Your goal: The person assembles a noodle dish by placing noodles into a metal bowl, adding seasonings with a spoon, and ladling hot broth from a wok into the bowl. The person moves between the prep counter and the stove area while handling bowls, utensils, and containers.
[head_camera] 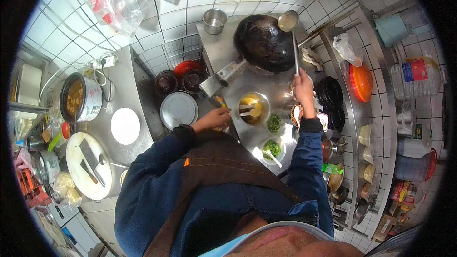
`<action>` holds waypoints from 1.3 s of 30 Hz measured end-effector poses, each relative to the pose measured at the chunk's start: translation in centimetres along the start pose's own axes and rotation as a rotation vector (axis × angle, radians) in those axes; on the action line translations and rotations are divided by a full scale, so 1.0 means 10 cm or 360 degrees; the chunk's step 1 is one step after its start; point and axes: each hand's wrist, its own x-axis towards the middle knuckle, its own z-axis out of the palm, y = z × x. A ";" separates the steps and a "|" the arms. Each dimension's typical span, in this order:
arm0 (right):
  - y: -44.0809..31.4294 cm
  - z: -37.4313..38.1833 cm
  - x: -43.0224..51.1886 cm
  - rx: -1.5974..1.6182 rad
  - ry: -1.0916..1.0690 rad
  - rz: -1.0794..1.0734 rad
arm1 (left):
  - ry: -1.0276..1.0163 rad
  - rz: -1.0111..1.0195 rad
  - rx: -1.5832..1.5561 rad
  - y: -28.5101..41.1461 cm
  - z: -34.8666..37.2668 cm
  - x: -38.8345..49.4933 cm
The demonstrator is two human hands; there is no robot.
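Observation:
My right hand (303, 87) grips the long handle of a metal ladle (296, 51). The ladle's bowl hangs over the right rim of a dark wok (262, 44) on the stainless-steel stove top. My left hand (214, 118) is at the front edge of the counter, apart from the wok's handle; whether its fingers touch anything is unclear. Between my hands stands a steel bowl (263, 117) with yellowish contents and pale spoons. Beside it are a bowl of chopped greens (274, 124) and another bowl of greens (272, 146) with a white spoon.
A small steel pot (215, 21) stands behind, left of the wok. Lidded dark pots (166, 85) and a round pale lid (178, 109) lie left. On the left counter are a cooker pot (75, 96), a white disc (125, 126) and a cleaver (89, 155) on a chopping board (76, 182).

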 end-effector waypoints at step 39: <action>0.03 -1.00 -0.97 0.0387 -0.0759 0.0460 | 0.0340 0.0014 -0.0092 -0.25 -0.19 -1.03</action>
